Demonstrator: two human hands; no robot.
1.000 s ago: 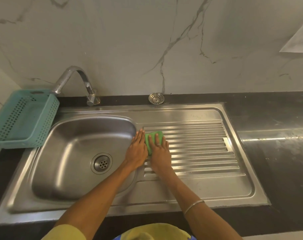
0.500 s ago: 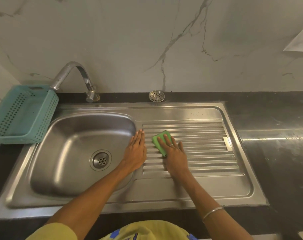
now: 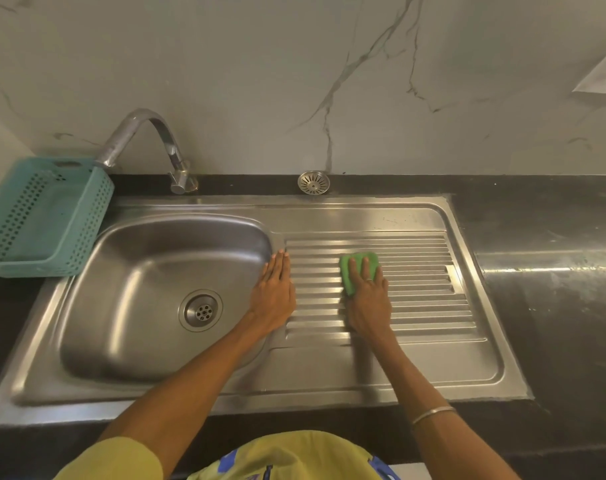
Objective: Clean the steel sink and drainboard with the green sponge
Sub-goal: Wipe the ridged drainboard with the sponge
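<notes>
The steel sink bowl sits at the left, with its ribbed drainboard to the right. A green sponge lies flat on the ribs near the drainboard's middle. My right hand presses down on the sponge, fingers spread over it and covering most of it. My left hand rests flat, fingers together, on the strip between the bowl and the ribs, holding nothing.
A curved steel tap rises behind the bowl. A teal perforated basket sits at the left on the counter edge. A loose round strainer lies behind the drainboard. Dark countertop extends to the right; a marble wall stands behind.
My right hand has slid the sponge to the right across the ribs, away from my left hand. The left hand has stayed at the bowl's right rim.
</notes>
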